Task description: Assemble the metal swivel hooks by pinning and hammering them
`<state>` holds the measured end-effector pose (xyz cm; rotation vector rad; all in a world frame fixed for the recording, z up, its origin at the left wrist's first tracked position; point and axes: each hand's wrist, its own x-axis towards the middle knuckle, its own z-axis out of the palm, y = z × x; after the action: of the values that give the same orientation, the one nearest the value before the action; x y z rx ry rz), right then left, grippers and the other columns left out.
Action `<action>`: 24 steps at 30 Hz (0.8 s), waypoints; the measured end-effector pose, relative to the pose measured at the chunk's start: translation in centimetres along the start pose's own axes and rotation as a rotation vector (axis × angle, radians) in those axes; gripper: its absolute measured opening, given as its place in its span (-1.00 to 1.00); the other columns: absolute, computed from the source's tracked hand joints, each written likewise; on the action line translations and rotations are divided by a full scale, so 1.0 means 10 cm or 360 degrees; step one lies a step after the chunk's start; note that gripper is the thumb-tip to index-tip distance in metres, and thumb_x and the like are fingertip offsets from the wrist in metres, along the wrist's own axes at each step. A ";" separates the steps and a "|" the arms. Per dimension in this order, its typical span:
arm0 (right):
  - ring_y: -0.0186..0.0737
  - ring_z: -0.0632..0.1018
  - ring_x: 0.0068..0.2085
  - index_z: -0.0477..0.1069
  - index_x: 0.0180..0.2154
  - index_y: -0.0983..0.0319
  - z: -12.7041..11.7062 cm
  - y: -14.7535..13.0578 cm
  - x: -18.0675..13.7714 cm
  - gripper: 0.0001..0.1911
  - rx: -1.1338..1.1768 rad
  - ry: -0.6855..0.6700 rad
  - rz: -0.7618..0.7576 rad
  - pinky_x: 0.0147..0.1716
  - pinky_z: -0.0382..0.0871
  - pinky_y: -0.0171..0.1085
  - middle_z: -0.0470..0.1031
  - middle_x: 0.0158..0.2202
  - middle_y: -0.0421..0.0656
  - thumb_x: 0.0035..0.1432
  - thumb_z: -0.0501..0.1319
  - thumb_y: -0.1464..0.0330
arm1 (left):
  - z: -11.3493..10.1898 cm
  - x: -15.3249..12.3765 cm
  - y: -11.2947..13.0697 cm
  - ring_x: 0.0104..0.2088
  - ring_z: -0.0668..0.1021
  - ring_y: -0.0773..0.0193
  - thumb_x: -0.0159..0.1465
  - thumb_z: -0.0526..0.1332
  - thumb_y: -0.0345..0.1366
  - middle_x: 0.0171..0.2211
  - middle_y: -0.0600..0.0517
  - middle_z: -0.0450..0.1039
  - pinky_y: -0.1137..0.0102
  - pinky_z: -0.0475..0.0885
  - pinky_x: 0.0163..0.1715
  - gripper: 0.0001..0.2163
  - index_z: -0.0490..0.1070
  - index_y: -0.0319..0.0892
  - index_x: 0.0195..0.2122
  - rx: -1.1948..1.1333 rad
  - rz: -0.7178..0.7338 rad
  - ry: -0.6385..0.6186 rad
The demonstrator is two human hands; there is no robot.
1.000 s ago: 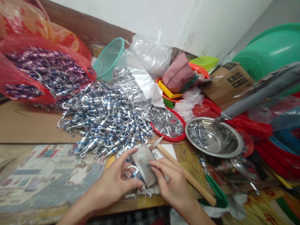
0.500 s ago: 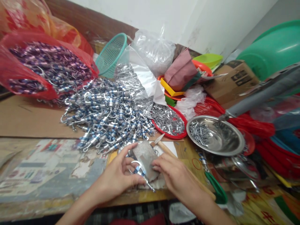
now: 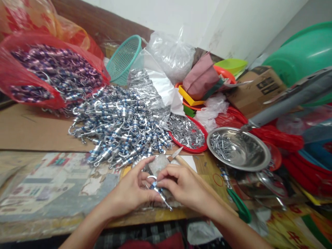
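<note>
My left hand [image 3: 131,185] is closed around a silver-and-blue metal hook fitting [image 3: 160,195], its thin end slanting down to the right. My right hand [image 3: 181,185] is pinched against the fitting's blue part, thumb and forefinger together; whatever may be between those fingertips is hidden. Under both hands lies a grey metal block [image 3: 158,164], partly covered by the right hand. Beyond them spreads a large pile of similar silver-and-blue fittings [image 3: 121,121]. A tool with a pointed metal tip [image 3: 175,153] and a wooden handle lies beside the block, running under my right forearm.
A red dish [image 3: 206,147] of small flat metal pieces stands behind the block. To its right is a steel bowl [image 3: 255,162] holding metal pins. A green-handled tool [image 3: 238,205] lies at the right. A red bag [image 3: 55,98] full of purple fittings sits at the left.
My right hand has moved left and up from the block's right edge to the fitting, and now pinches there. My left hand keeps its hold in nearly the same place.
</note>
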<state>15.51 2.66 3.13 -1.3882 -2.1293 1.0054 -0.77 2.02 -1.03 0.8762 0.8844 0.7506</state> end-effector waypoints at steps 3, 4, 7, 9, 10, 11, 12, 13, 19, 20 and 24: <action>-0.37 0.47 -0.45 0.51 -0.47 0.26 -0.04 -0.01 -0.01 -0.82 0.0045 -0.0060 0.0055 -0.45 0.27 -0.43 0.50 -0.51 -0.25 -0.03 0.23 0.62 | 0.00 0.00 0.01 -0.38 0.53 0.18 -0.18 0.42 -0.45 -0.45 0.09 0.46 0.30 0.40 -0.36 -0.09 -0.04 -0.19 0.19 0.0028 -0.0006 0.0037; -0.36 0.46 -0.46 0.52 -0.46 0.25 -0.04 0.01 -0.01 -0.82 -0.0005 -0.0063 0.0016 -0.45 0.27 -0.42 0.50 -0.51 -0.24 -0.03 0.22 0.62 | 0.00 0.01 0.01 -0.39 0.53 0.19 -0.18 0.43 -0.44 -0.46 0.09 0.46 0.31 0.41 -0.36 -0.09 -0.03 -0.18 0.19 0.0036 -0.0004 0.0046; -0.31 0.45 -0.45 0.56 -0.41 0.22 0.05 0.08 0.01 -0.81 -0.0165 0.0047 -0.0181 -0.44 0.28 -0.37 0.49 -0.51 -0.20 0.00 0.22 0.56 | 0.00 0.01 0.01 -0.40 0.54 0.18 -0.18 0.43 -0.43 -0.46 0.09 0.47 0.31 0.41 -0.37 -0.08 -0.03 -0.17 0.20 0.0021 -0.0011 0.0022; -0.29 0.45 -0.44 0.58 -0.37 0.20 0.12 0.11 0.01 -0.80 -0.0207 0.0148 -0.0274 -0.44 0.29 -0.36 0.48 -0.51 -0.17 0.03 0.21 0.53 | 0.01 0.01 0.01 -0.39 0.55 0.17 -0.18 0.43 -0.42 -0.44 0.06 0.49 0.30 0.41 -0.36 -0.07 -0.04 -0.17 0.20 0.0015 -0.0023 0.0004; -0.30 0.45 -0.44 0.58 -0.35 0.19 0.15 0.12 0.01 -0.80 -0.0199 0.0177 -0.0297 -0.44 0.29 -0.36 0.47 -0.51 -0.18 0.04 0.20 0.52 | 0.01 0.01 0.02 -0.40 0.55 0.17 -0.18 0.43 -0.42 -0.43 0.05 0.50 0.30 0.41 -0.36 -0.07 -0.05 -0.18 0.20 0.0019 -0.0025 0.0003; -0.31 0.45 -0.44 0.58 -0.35 0.19 0.17 0.12 0.00 -0.79 -0.0165 0.0197 -0.0309 -0.44 0.30 -0.37 0.47 -0.51 -0.18 0.05 0.19 0.52 | 0.02 0.01 0.03 -0.41 0.55 0.18 -0.18 0.43 -0.42 -0.44 0.05 0.50 0.30 0.41 -0.37 -0.06 -0.05 -0.20 0.20 0.0024 -0.0026 0.0005; -0.31 0.46 -0.43 0.57 -0.35 0.20 0.17 0.13 -0.02 -0.79 -0.0104 0.0227 -0.0312 -0.43 0.31 -0.37 0.47 -0.50 -0.18 0.07 0.18 0.53 | 0.02 0.01 0.03 -0.41 0.55 0.19 -0.18 0.43 -0.42 -0.45 0.06 0.50 0.31 0.41 -0.37 -0.07 -0.06 -0.21 0.20 0.0028 -0.0026 0.0010; -0.32 0.47 -0.41 0.56 -0.35 0.21 0.15 0.16 -0.05 -0.80 -0.0034 0.0305 -0.0306 -0.40 0.32 -0.38 0.48 -0.47 -0.18 0.09 0.16 0.52 | 0.03 0.00 0.04 -0.42 0.54 0.20 -0.18 0.43 -0.43 -0.46 0.07 0.50 0.32 0.41 -0.37 -0.07 -0.05 -0.22 0.19 0.0027 -0.0024 0.0015; -0.11 0.49 -0.19 0.43 -0.17 0.24 -0.15 0.71 -0.36 -0.78 -0.0606 0.0860 0.0105 -0.23 0.36 -0.20 0.48 -0.25 -0.04 0.15 0.13 0.33 | 0.04 -0.02 0.06 -0.43 0.53 0.23 -0.21 0.44 -0.44 -0.50 0.11 0.48 0.34 0.41 -0.38 -0.07 0.00 -0.22 0.18 0.0034 -0.0027 0.0081; -0.08 0.50 -0.20 0.41 -0.14 0.25 -0.18 0.82 -0.40 -0.74 -0.0735 0.0742 0.0196 -0.24 0.37 -0.18 0.49 -0.25 -0.03 0.14 0.13 0.31 | 0.05 -0.02 0.06 -0.42 0.53 0.23 -0.22 0.45 -0.44 -0.50 0.11 0.48 0.34 0.41 -0.38 -0.07 0.00 -0.22 0.18 0.0033 -0.0026 0.0087; -0.13 0.54 -0.28 0.42 -0.21 0.25 -0.23 0.96 -0.55 -0.78 -0.0591 0.0460 0.0363 -0.30 0.41 -0.23 0.52 -0.30 -0.10 0.15 0.11 0.29 | 0.04 -0.01 0.05 -0.41 0.53 0.22 -0.22 0.45 -0.43 -0.50 0.11 0.48 0.33 0.41 -0.36 -0.06 -0.02 -0.21 0.19 0.0035 -0.0022 0.0088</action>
<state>25.27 0.81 -2.29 -1.8584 -2.0369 0.4529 -0.54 2.06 -0.42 0.8715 0.9485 0.7577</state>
